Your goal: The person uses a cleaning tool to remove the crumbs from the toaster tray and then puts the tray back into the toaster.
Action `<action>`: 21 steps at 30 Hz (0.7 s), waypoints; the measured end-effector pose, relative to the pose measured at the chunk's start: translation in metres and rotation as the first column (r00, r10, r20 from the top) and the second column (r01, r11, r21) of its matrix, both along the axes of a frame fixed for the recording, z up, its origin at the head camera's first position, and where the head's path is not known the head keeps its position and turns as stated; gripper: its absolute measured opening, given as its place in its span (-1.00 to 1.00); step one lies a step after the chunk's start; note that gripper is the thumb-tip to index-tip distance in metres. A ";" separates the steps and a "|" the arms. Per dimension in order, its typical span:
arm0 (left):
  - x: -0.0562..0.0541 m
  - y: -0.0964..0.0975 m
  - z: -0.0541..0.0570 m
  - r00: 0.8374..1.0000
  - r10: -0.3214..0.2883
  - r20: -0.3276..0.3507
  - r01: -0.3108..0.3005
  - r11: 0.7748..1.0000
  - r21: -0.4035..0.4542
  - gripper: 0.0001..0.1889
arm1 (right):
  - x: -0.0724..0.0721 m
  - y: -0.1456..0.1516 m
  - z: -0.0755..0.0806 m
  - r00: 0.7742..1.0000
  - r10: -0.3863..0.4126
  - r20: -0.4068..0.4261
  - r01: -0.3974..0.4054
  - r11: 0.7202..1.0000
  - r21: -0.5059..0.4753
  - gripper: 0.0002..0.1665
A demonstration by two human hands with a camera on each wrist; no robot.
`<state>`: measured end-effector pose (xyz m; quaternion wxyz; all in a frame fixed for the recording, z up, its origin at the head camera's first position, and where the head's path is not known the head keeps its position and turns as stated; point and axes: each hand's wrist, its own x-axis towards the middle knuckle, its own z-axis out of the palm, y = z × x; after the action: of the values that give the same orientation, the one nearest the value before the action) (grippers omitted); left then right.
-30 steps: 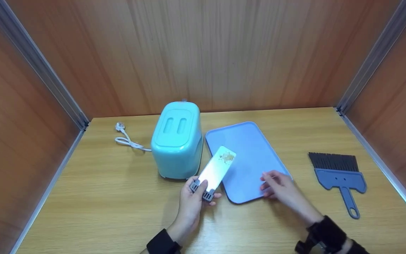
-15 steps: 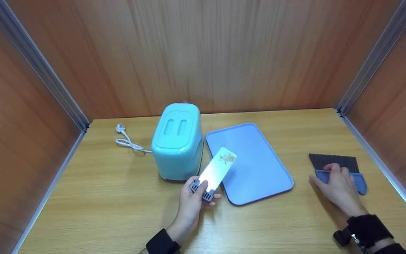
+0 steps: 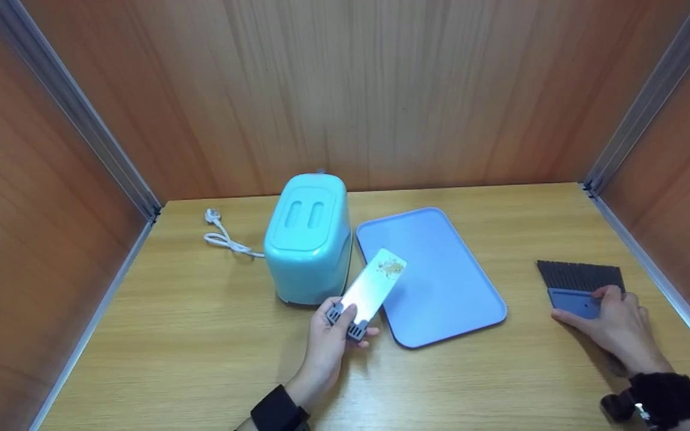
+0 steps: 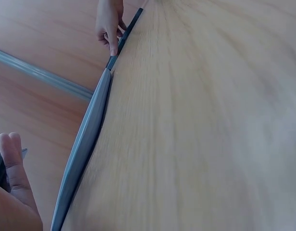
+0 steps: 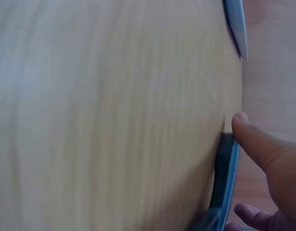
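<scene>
"What's the head view showing?"

"The left hand [image 3: 324, 342] is pinching a narrow silvery metal plate [image 3: 371, 291], grey and slotted at the gripped end, carrying yellowish crumbs [image 3: 390, 267] above the left edge of a flat blue rectangular tray [image 3: 450, 287]. A rounded glossy turquoise appliance [image 3: 306, 239] is standing left of the tray."

"And right of it?"

"Beyond a strip of wooden tabletop [image 3: 524, 353], the right hand [image 3: 626, 326] is touching a blue plastic brush with black bristles [image 3: 572, 302]; whether it's gripping, I can't tell."

"Left wrist?"

"The tray's edge is running toward the brush."

"Right wrist?"

"The thumb [image 5: 258, 144] is pointing toward the tray."
</scene>
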<state>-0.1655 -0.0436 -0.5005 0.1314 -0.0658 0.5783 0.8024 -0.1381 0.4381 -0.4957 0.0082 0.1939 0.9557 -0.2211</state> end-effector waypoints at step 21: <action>-0.003 -0.008 0.004 0.997 -0.069 -0.018 0.069 0.998 -0.004 -0.73 | 0.012 0.038 0.010 0.937 0.030 0.347 0.007 0.995 -0.104 -0.34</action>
<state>-0.1684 -0.0517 -0.4964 0.1536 -0.0387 0.5827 0.7971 -0.1256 0.4759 -0.4858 0.1886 0.2238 0.9275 -0.2327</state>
